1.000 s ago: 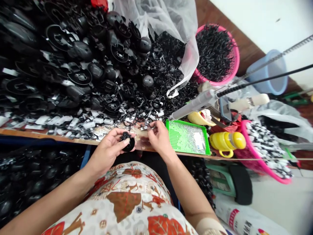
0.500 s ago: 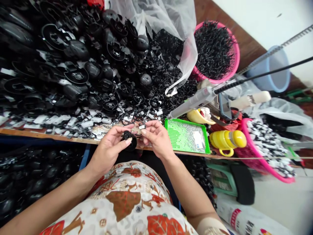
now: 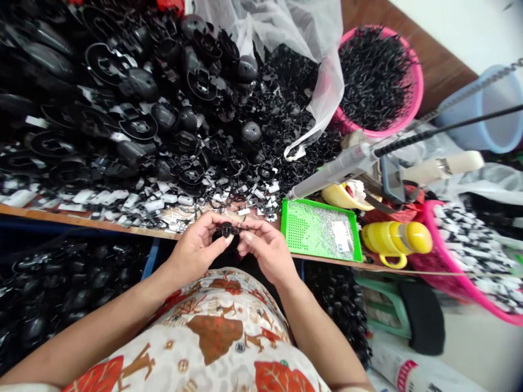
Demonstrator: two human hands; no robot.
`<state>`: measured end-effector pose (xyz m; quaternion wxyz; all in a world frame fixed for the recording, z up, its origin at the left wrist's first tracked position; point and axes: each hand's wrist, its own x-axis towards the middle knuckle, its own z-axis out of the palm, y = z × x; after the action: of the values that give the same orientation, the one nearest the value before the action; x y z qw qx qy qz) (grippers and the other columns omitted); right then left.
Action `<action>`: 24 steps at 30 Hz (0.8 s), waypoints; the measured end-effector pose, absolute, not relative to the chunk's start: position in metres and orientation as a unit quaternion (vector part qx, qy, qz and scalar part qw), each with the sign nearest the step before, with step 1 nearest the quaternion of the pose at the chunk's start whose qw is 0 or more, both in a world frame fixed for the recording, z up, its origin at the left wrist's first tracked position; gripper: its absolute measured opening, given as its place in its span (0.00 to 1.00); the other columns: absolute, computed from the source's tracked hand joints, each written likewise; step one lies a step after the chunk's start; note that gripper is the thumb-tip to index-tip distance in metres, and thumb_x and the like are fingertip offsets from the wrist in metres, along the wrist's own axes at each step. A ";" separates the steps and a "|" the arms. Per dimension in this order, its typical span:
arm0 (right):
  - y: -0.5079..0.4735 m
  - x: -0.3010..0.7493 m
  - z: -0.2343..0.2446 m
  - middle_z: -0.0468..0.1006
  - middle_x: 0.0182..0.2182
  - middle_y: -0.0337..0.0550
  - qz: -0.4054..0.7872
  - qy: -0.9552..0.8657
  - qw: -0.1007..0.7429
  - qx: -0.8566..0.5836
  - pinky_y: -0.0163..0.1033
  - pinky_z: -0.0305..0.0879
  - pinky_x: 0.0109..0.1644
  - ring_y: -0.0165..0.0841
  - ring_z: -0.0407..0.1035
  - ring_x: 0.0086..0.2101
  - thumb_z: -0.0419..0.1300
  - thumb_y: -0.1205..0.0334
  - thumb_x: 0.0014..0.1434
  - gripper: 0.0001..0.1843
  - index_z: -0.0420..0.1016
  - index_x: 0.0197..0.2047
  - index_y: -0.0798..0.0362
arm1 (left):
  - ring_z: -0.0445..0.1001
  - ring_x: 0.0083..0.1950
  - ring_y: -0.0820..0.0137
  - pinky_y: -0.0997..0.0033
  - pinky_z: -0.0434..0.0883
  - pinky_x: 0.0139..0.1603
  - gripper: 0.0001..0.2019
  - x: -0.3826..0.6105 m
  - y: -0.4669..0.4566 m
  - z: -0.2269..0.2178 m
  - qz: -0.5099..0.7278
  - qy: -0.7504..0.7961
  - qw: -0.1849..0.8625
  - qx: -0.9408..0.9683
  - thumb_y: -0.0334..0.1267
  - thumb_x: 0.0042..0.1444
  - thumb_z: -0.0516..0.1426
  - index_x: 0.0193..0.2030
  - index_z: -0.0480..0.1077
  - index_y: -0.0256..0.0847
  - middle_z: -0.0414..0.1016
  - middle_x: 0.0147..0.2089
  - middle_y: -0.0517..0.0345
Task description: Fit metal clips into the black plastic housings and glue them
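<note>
My left hand [image 3: 200,245] is closed around a small round black plastic part [image 3: 227,231], held just in front of the wooden bench edge [image 3: 81,220]. My right hand [image 3: 261,245] meets it from the right, fingertips pinched against the same part. Whether the small metal clip is still in those fingers is hidden. Both hands hover above my lap, over a patterned garment.
A large heap of black plastic housings [image 3: 134,109] and small white clips [image 3: 155,204] covers the bench. Right of my hands lie a green tray of screws [image 3: 321,231], a hanging powered screwdriver [image 3: 339,166], a yellow mug [image 3: 394,237] and pink baskets [image 3: 378,76] of black parts.
My right hand picked a small metal clip off the bench and brought it leftward to the black part; both hands are now pressed together on the part.
</note>
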<state>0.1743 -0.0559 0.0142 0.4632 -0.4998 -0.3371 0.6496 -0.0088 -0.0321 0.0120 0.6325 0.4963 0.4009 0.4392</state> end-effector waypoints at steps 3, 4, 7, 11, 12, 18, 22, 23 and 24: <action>-0.053 0.180 0.011 0.80 0.33 0.43 0.445 -0.512 0.455 -0.577 0.40 0.75 0.40 0.33 0.75 0.35 0.65 0.56 0.63 0.08 0.81 0.43 0.49 | 0.78 0.52 0.64 0.62 0.74 0.56 0.11 -0.009 -0.032 0.011 0.412 0.421 0.644 0.489 0.38 0.59 0.65 0.47 0.74 0.42 0.81 0.50 0.52; -0.051 0.182 0.012 0.80 0.36 0.44 0.395 -0.533 0.461 -0.589 0.41 0.75 0.41 0.33 0.75 0.36 0.65 0.57 0.63 0.08 0.82 0.43 0.48 | 0.78 0.52 0.64 0.62 0.75 0.55 0.11 -0.009 -0.032 0.010 0.407 0.431 0.644 0.484 0.39 0.58 0.65 0.47 0.73 0.42 0.80 0.51 0.52; -0.044 0.181 0.021 0.81 0.37 0.43 0.399 -0.477 0.505 -0.598 0.40 0.75 0.38 0.31 0.75 0.32 0.66 0.56 0.62 0.09 0.79 0.45 0.48 | 0.78 0.52 0.63 0.62 0.74 0.55 0.13 -0.008 -0.034 0.010 0.393 0.454 0.643 0.475 0.40 0.57 0.65 0.48 0.72 0.42 0.80 0.50 0.52; -0.040 0.170 0.030 0.77 0.30 0.38 0.470 -0.462 0.492 -0.569 0.37 0.70 0.35 0.29 0.71 0.29 0.67 0.53 0.61 0.10 0.75 0.36 0.50 | 0.78 0.50 0.63 0.65 0.75 0.52 0.14 -0.002 -0.038 0.013 0.374 0.468 0.653 0.464 0.38 0.54 0.67 0.45 0.73 0.42 0.79 0.47 0.54; -0.039 0.167 0.031 0.75 0.29 0.37 0.457 -0.491 0.478 -0.567 0.36 0.68 0.34 0.29 0.69 0.28 0.67 0.53 0.61 0.11 0.75 0.33 0.50 | 0.78 0.46 0.64 0.66 0.76 0.47 0.13 -0.001 -0.039 0.014 0.369 0.475 0.657 0.454 0.38 0.53 0.67 0.44 0.72 0.42 0.79 0.46 0.55; -0.042 0.162 0.024 0.66 0.25 0.34 0.411 -0.534 0.452 -0.584 0.35 0.58 0.30 0.27 0.59 0.26 0.64 0.51 0.64 0.17 0.68 0.29 0.50 | 0.70 0.27 0.70 0.76 0.67 0.17 0.15 0.000 -0.037 0.016 0.325 0.510 0.662 0.443 0.40 0.51 0.66 0.44 0.70 0.44 0.75 0.36 0.59; -0.048 0.160 0.022 0.64 0.26 0.35 0.323 -0.600 0.426 -0.595 0.37 0.57 0.34 0.28 0.59 0.28 0.61 0.53 0.66 0.17 0.65 0.27 0.50 | 0.63 0.18 0.73 0.73 0.69 0.15 0.15 -0.002 -0.034 0.019 0.296 0.513 0.668 0.450 0.42 0.52 0.65 0.43 0.67 0.45 0.65 0.25 0.67; -0.049 0.159 0.021 0.64 0.27 0.35 0.302 -0.610 0.427 -0.596 0.37 0.57 0.35 0.29 0.59 0.29 0.60 0.54 0.66 0.17 0.64 0.28 0.50 | 0.64 0.19 0.73 0.72 0.71 0.16 0.15 -0.002 -0.033 0.021 0.292 0.501 0.679 0.450 0.43 0.52 0.65 0.43 0.67 0.45 0.65 0.25 0.67; -0.050 0.159 0.021 0.64 0.27 0.36 0.286 -0.613 0.432 -0.596 0.37 0.57 0.35 0.29 0.59 0.29 0.59 0.55 0.67 0.17 0.63 0.28 0.50 | 0.66 0.22 0.72 0.71 0.73 0.17 0.15 -0.003 -0.033 0.022 0.295 0.486 0.690 0.448 0.43 0.52 0.65 0.43 0.67 0.45 0.66 0.28 0.65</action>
<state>0.1585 -0.0501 0.0208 0.4320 -0.5961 -0.6134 0.2860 -0.0026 -0.0332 0.0223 0.6904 0.4476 0.4859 0.2947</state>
